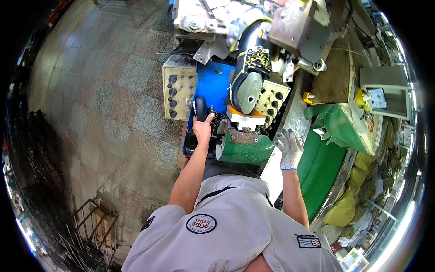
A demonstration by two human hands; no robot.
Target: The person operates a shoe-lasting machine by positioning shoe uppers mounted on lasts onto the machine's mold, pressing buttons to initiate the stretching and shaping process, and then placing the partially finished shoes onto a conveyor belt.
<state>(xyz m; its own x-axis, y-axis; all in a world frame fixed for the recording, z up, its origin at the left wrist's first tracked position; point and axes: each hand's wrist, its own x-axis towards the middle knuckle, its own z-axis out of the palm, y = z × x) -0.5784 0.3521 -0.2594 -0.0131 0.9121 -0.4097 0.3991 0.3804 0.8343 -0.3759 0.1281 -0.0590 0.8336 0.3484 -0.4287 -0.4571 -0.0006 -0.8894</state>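
Note:
My bare left hand (202, 130) is closed around a black shoe (201, 109), whose rounded dark end points away from me. Yellow-and-black laces show beside that hand. A black boot (247, 59) with yellow-and-black laces sits in the machine (290, 31) ahead of me, on a grey last (249, 93). Below the last is an orange-and-white support block (245, 119). My right hand (288, 147) wears a whitish knit glove with a blue cuff. Its fingers are spread and look free of any object, beside the metal edge right of the machine; whether they touch it I cannot tell.
Control panels with dark knobs (179, 88) flank a blue panel (213, 84). A green curved guard (247, 149) stands close to my waist. Rightward are a green-lined trough (319, 167) and a worn bench (333, 77). A metal rack (95, 226) stands at lower left on tiled floor.

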